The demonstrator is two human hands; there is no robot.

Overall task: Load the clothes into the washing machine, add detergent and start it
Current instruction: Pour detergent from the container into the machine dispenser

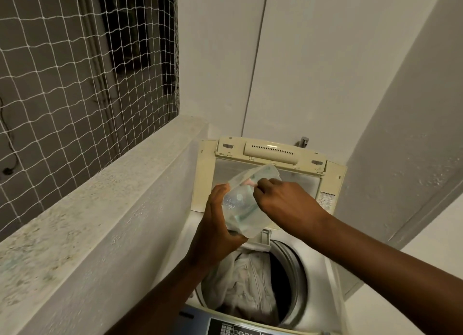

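A top-loading washing machine (323, 279) stands below me with its cream lid (270, 150) raised against the wall. Pale beige clothes (248, 284) fill the drum. Above the drum my left hand (215, 229) grips a clear plastic detergent container (246, 204), tilted. My right hand (283, 199) reaches into the container's open top and pinches a small pinkish scoop (249, 182), mostly hidden by the plastic and my fingers.
A speckled concrete ledge (95, 196) runs along the left, with white netting (75, 71) over the opening above it. The control panel (238, 328) shows at the bottom edge. A tap (303, 141) sticks out behind the lid. White walls close in behind and right.
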